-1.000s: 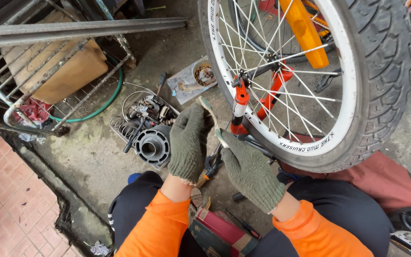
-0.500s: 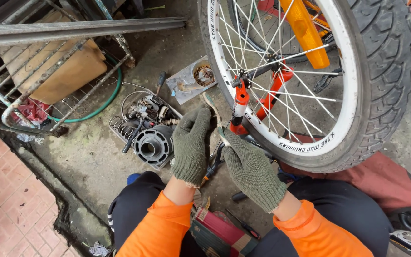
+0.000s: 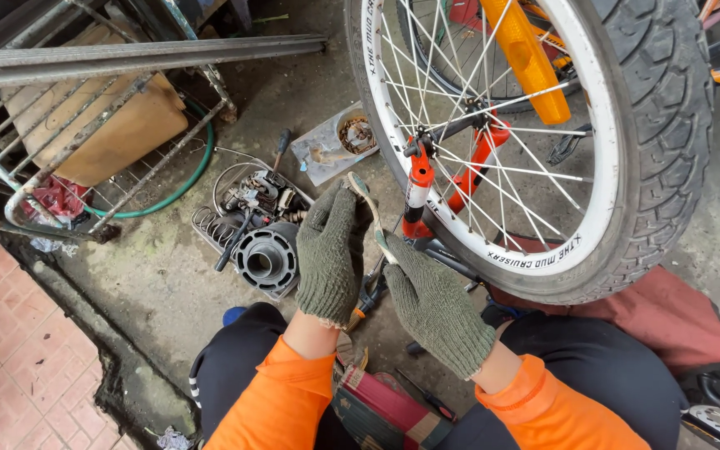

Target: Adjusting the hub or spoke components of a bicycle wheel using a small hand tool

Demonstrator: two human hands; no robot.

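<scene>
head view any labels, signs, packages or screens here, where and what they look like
Rim lettering: dark print along the white wheel rim, lower right of the hands.
Tan container: boxy, plain, behind the metal rack at upper left.
Flat tray: grey, rectangular, on the floor above the left hand, holding small parts.
No signs or screens.

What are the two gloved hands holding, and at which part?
A slim metal wrench: the left hand grips near its upper end, the right hand holds its lower end.
</scene>
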